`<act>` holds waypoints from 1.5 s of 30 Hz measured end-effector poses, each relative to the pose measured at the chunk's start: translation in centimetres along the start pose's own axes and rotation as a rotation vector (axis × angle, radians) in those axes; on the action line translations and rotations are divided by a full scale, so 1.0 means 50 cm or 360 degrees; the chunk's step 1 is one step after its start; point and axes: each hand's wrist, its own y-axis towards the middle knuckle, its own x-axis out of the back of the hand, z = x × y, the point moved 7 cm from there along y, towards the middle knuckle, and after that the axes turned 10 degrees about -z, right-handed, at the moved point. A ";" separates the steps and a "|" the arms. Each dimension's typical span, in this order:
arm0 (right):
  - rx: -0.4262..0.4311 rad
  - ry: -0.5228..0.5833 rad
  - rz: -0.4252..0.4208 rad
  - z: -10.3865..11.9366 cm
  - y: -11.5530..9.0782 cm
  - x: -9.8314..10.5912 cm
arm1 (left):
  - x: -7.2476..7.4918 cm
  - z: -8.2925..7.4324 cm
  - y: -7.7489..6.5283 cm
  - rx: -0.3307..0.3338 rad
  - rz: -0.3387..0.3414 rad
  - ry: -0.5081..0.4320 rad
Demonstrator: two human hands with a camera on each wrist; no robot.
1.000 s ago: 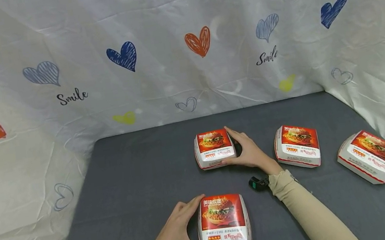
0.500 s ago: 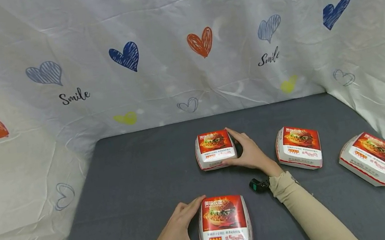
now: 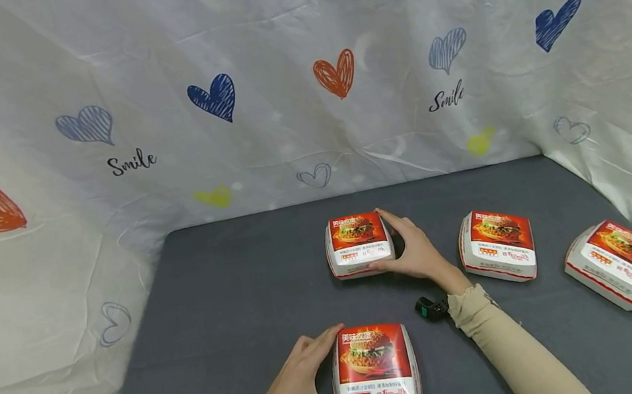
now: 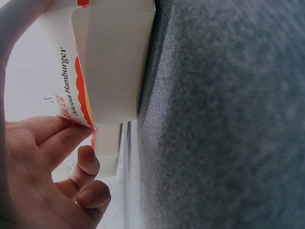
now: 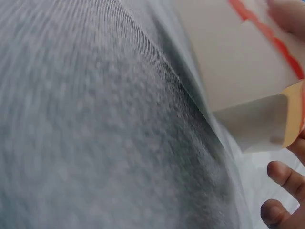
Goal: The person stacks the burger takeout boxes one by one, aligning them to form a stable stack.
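In the head view, a hamburger box [image 3: 375,370] with a red burger picture lies on the grey table at the front. My left hand [image 3: 294,393] grips its left side, thumb at the near corner and fingers at the far one. Farther back lies a second hamburger box [image 3: 359,244], held by my right hand [image 3: 419,251] at its right side between thumb and fingers. The left wrist view shows fingertips on the lid edge of the near box [image 4: 112,62], the other fingers curled free below. In the right wrist view, the far box [image 5: 238,57] stands close over the cloth.
Two more hamburger boxes sit to the right: one box [image 3: 497,245] beside my right wrist, another box [image 3: 621,264] turned at an angle near the table's right edge. A black wrist device [image 3: 431,308] is on my right wrist. White curtains [image 3: 283,128] with hearts border the grey table [image 3: 234,301].
The whole head view has shifted slightly right and down in the frame. Both hands keep their grip, and the boxes stay in the same places relative to one another.
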 end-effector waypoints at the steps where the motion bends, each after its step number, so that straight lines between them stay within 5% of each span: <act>1: -0.0002 0.0007 -0.0013 0.002 0.001 0.003 | 0.000 -0.001 0.000 0.0001 -0.0002 0.0002; 24: -0.0005 0.0202 -0.0074 0.041 0.004 0.048 | -0.005 0.003 -0.001 0.0013 0.0032 -0.0035; 45: 0.0144 0.0106 -0.0198 0.104 -0.011 0.101 | -0.008 0.004 -0.002 0.0068 0.0030 0.0020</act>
